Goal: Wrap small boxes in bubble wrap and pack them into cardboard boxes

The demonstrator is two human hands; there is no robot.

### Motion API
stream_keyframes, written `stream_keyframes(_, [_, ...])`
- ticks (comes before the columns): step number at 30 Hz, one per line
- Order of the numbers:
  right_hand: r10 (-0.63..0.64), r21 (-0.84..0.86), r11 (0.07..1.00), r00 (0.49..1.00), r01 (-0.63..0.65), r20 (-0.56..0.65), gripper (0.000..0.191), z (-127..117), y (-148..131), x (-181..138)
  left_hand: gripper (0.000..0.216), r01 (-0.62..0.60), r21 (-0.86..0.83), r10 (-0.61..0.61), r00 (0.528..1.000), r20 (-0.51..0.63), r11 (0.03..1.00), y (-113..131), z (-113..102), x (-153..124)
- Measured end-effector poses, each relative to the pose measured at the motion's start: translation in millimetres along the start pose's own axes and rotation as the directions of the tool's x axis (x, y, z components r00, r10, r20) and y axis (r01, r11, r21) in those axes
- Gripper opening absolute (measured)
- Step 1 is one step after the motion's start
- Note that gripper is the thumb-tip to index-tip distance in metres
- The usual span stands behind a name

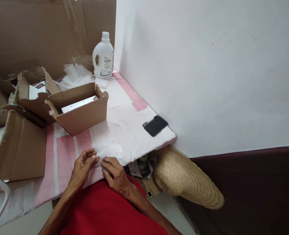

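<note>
- White wall and brown cardboard backing close in a bench (68, 153) covered with a pink-and-white cloth.
- Nearest the camera, the left hand (83, 164) and right hand (113, 174) rest at the bench's front edge, over a red garment.
- Both hands touch a clear sheet of bubble wrap (109, 150), which lies flat on the cloth just beyond the fingertips; each grip looks loosely curled and pressing on the sheet's near edge, not pinching it shut.
- By my reading, the step in hand is flattening or gathering the wrap; the next move calls for a firm hold on that near edge.
- Below the bench to the right hangs a woven straw hat (186, 179).
- Further back lies a black flat phone-like case (155, 125).
- An open brown cardboard box (82, 114) holds a white flat packet, with torn cartons (19, 147) to its left.
- Farthest stands a white plastic bottle (103, 55) in the corner.
</note>
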State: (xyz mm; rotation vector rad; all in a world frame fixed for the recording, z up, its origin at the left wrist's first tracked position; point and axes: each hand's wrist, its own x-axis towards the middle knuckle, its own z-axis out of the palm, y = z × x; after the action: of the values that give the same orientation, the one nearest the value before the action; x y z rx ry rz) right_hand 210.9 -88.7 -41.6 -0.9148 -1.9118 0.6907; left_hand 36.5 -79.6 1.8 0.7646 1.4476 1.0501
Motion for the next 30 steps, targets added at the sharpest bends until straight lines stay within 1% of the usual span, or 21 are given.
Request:
stream_keyframes(2, [0.073,0.012,0.997,0.996,-0.072,-0.058,0.025,-3,-1,-1,0.057,-0.049,0.099,0.049,0.999,0.001,0.994,-5,1,-1])
stream_keyframes(4, [0.104,-0.008,0.994,0.989,-0.105,-0.105,0.023,-7,-3,-1,0.056,-0.094,0.194,0.094,0.996,0.010,0.976,-10,2,-1])
stream_keyframes(5, [0.094,-0.037,0.994,0.987,-0.099,-0.128,0.025,-9,-4,-1,0.055,-0.124,0.234,0.126,0.992,0.010,0.964,-13,3,-1])
stream_keyframes(7, [0.021,-0.138,0.989,0.988,-0.043,-0.153,0.030,-13,-7,-1,0.051,-0.187,0.305,0.195,0.981,0.007,0.934,-17,4,-1])
stream_keyframes(8, [-0.024,-0.203,0.979,0.990,-0.005,-0.140,0.033,-15,-8,-1,0.048,-0.217,0.333,0.227,0.974,0.009,0.918,-19,5,-1])
stream_keyframes(10, [-0.082,-0.331,0.942,0.995,0.057,-0.060,0.037,-14,-9,-1,0.046,-0.256,0.359,0.266,0.964,0.022,0.897,-21,6,-2])
stream_keyframes(13, [-0.063,-0.447,0.890,0.996,0.087,0.068,0.034,-9,-6,-1,0.049,-0.250,0.343,0.253,0.967,0.037,0.906,-17,4,-4])
stream_keyframes(15, [-0.044,-0.467,0.880,0.994,0.086,0.101,0.031,-5,-3,-2,0.050,-0.225,0.390,0.248,0.969,-0.010,0.893,-10,-1,-4])
stream_keyframes(17, [-0.037,-0.463,0.883,0.994,0.082,0.106,0.030,-4,0,-2,0.052,-0.211,0.510,0.290,0.954,-0.079,0.834,-4,-8,-2])
stream_keyframes(19, [-0.028,-0.450,0.890,0.994,0.073,0.107,0.029,-6,1,-2,0.055,-0.196,0.617,0.313,0.946,-0.086,0.763,0,-13,3])
stream_keyframes(20, [-0.025,-0.443,0.894,0.994,0.071,0.109,0.028,-7,1,-2,0.057,-0.186,0.638,0.295,0.953,-0.067,0.747,1,-14,6])
stream_keyframes(22, [-0.020,-0.429,0.901,0.994,0.065,0.108,0.026,-10,1,-2,0.058,-0.156,0.619,0.210,0.977,-0.016,0.769,1,-13,11])
stream_keyframes(25, [-0.008,-0.397,0.917,0.997,0.036,0.072,0.026,-10,3,-3,0.055,-0.083,0.479,0.073,0.997,0.038,0.874,3,-3,12])
stream_keyframes(27, [-0.020,-0.380,0.925,1.000,0.024,0.015,0.029,-6,5,-3,0.053,-0.034,0.345,0.010,0.997,0.071,0.938,8,7,8])
stream_keyframes(30, [-0.033,-0.358,0.934,0.994,-0.008,-0.108,0.019,0,7,-4,0.051,0.011,0.186,-0.037,0.990,0.139,0.982,19,21,-3])
